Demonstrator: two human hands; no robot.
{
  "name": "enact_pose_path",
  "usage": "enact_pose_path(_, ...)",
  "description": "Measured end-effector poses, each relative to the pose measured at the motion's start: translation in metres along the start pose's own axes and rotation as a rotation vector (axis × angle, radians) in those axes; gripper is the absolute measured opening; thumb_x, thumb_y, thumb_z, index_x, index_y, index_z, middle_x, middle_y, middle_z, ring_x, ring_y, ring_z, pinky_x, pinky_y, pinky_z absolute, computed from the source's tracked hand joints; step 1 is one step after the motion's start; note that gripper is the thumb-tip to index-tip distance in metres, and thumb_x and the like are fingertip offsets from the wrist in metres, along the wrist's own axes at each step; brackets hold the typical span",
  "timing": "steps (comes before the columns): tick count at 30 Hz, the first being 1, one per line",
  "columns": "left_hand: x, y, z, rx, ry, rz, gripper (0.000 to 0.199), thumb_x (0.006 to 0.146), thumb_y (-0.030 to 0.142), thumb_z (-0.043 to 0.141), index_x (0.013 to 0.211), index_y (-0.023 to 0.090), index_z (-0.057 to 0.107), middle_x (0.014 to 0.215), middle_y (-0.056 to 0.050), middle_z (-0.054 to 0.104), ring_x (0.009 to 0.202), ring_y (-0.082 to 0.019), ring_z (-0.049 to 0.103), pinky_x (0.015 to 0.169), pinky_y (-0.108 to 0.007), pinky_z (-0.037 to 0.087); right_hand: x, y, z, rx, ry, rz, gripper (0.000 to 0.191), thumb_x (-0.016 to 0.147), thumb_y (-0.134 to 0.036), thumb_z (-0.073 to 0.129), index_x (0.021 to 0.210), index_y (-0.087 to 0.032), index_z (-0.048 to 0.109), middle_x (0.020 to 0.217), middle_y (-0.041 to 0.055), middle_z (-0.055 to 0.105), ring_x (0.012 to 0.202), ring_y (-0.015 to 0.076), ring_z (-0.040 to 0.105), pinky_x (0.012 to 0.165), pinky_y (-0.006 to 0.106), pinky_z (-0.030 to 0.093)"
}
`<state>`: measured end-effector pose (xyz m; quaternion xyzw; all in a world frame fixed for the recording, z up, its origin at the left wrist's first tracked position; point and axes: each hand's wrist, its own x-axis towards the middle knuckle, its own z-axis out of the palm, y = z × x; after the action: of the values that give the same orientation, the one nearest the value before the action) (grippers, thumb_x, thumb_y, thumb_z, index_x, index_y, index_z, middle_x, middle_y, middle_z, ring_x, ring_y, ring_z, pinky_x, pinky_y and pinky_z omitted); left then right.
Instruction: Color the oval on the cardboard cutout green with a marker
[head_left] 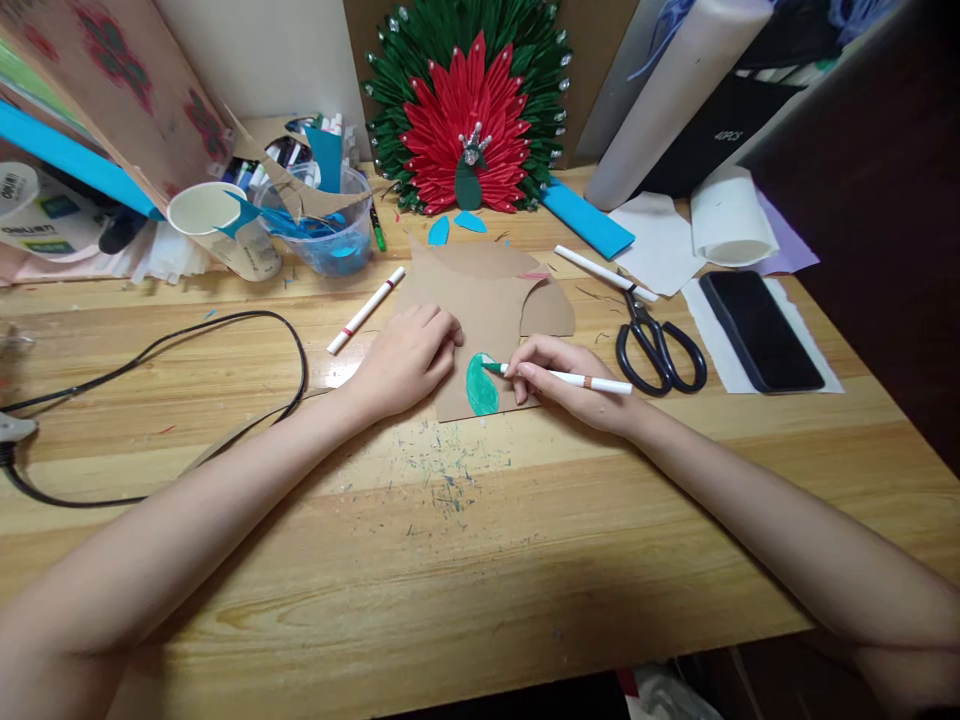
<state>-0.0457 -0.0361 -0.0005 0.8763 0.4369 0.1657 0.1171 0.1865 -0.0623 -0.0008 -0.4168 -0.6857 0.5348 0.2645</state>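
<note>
My right hand (564, 390) pinches a white-barrelled marker (609, 385) whose green tip touches the upper part of a green teardrop-like patch (481, 390). That patch is coloured on a piece of brown cardboard (487, 310) lying flat on the table, with a small pale bit left near its top. Resting on the cardboard's left side, my left hand (409, 362) is closed, its fingers curled under. I see nothing held in it. A marker with a red band (366, 310) lies just beyond the left hand. Black-handled scissors (652, 340) lie right of the right hand.
Behind the cardboard stands a green and red paper peacock (469, 120). A paper cup (225, 230) and a plastic tub (330, 240) with blue scraps stand at left, near a black cable (300, 350). A phone (761, 330) lies at right, with a white roll (731, 215) behind it.
</note>
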Motion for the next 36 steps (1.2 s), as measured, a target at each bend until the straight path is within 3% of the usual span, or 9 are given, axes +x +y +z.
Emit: enact_pose_path(36, -0.0002, -0.0015, 0.0007, 0.010, 0.000, 0.003, 0.013, 0.088, 0.017, 0.040, 0.092, 0.018, 0.052, 0.092, -0.005, 0.059, 0.087, -0.017, 0.051, 0.077, -0.031, 0.041, -0.0006, -0.0015, -0.0008, 0.005, -0.016, -0.010, 0.022, 0.092, -0.037, 0.052, 0.090, -0.016, 0.059, 0.072, 0.0012, 0.062, 0.069, 0.0123, 0.056, 0.064, 0.025, 0.041)
